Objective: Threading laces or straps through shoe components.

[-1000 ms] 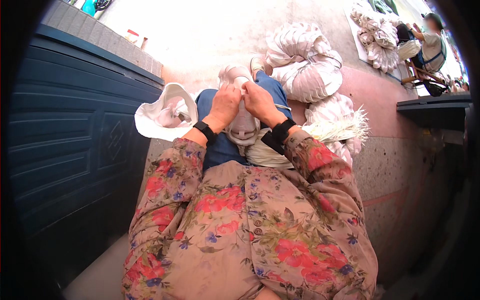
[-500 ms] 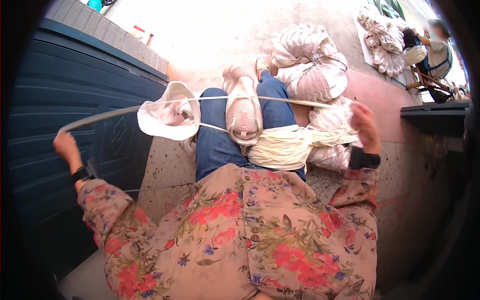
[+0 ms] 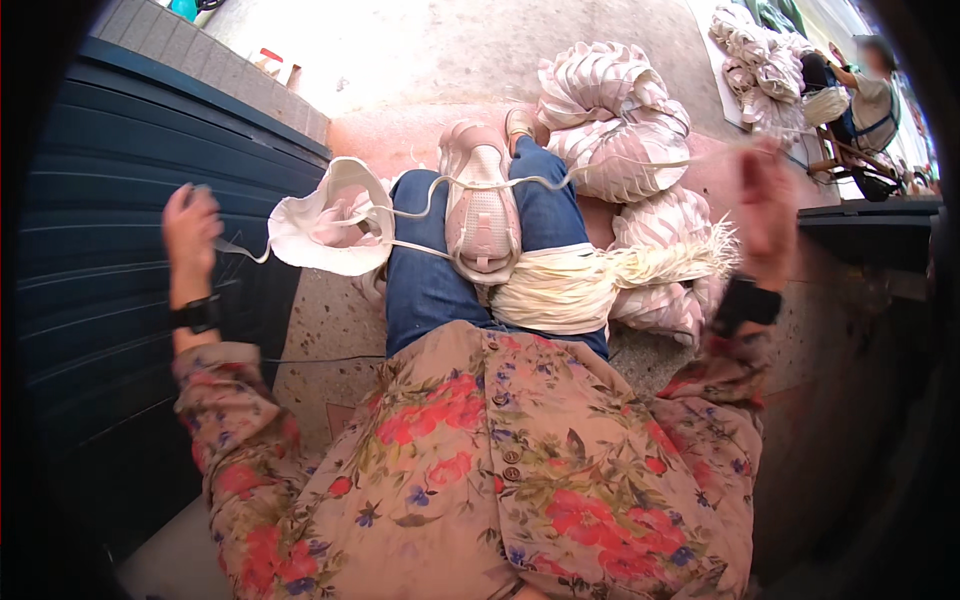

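Across my thighs lies a pink and white shoe upper (image 3: 482, 215), toe and heel running away from me. A thin white shoelace (image 3: 535, 181) passes over it in loose waves. My left hand (image 3: 192, 230), raised by the dark blue panel, is closed on one end of this lace. At the right, my raised right hand (image 3: 768, 200) is blurred; the lace's other end runs up to its fingertips. Another white and pink shoe upper (image 3: 340, 262) rests beside my left thigh, opening upward. A tied bundle of cream shoelaces (image 3: 550, 290) lies over my right thigh.
Bundled stacks of pink and white uppers (image 3: 625, 130) sit on the floor beyond my right knee. The blue slatted panel (image 3: 130, 200) stands close at my left. A dark ledge (image 3: 870, 218) is at the right. Farther back, a seated person (image 3: 875, 105) works beside more bundles.
The lace has gone from stretched taut to slack and wavy. My left hand has moved up and inward, and my right hand up and outward. The bundle's tail end has fanned out.
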Demonstrator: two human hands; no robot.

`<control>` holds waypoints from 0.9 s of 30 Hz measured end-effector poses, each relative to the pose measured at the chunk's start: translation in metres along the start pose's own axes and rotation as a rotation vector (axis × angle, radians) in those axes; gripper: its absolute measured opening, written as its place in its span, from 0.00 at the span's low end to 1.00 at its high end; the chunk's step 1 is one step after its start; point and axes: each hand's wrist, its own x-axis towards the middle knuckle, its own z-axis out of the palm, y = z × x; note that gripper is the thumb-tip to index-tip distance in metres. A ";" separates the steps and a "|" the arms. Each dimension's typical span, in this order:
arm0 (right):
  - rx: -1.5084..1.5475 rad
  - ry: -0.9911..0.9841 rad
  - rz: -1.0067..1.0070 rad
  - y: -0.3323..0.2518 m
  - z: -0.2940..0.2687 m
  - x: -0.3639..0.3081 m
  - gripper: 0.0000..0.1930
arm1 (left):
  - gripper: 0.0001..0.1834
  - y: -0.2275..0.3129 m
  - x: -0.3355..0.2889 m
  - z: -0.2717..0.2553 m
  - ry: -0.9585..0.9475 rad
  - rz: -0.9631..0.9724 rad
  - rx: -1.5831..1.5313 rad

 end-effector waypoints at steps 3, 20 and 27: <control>-0.503 -0.103 0.256 0.107 0.059 -0.023 0.11 | 0.26 -0.037 -0.037 0.129 -0.288 -0.053 0.329; -0.190 -0.193 0.684 0.163 0.089 -0.036 0.25 | 0.07 -0.129 -0.101 0.309 -0.638 -0.532 0.149; -0.452 0.012 0.395 0.197 0.077 -0.041 0.14 | 0.10 -0.142 -0.112 0.303 -0.568 -0.444 0.094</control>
